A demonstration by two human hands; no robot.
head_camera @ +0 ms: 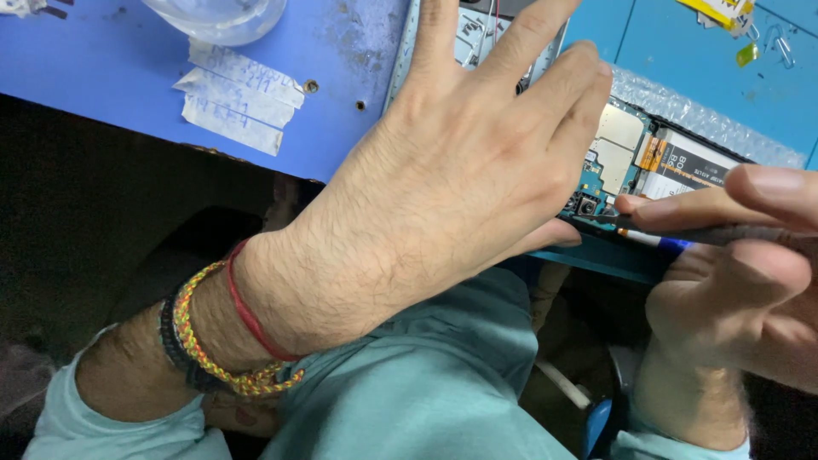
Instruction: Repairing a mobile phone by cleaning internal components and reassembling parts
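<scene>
Left hand [460,162], fingers spread, presses opened phone [656,162], hiding most of it. Right hand [741,264] fingers pinch screwdriver [682,234] at frame right. Taped labels [239,98] upper left on blue bench [102,60].

Opened phone [648,162], flat, circuit board exposed

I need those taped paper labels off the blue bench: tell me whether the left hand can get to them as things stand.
Probably yes: the left hand is pressed on the opened phone, but the paper labels lie uncovered on the blue bench beside it.

A blue workbench [102,60] carries taped paper strips [239,98], bubble wrap [699,115] — and an opened phone [656,166].
</scene>
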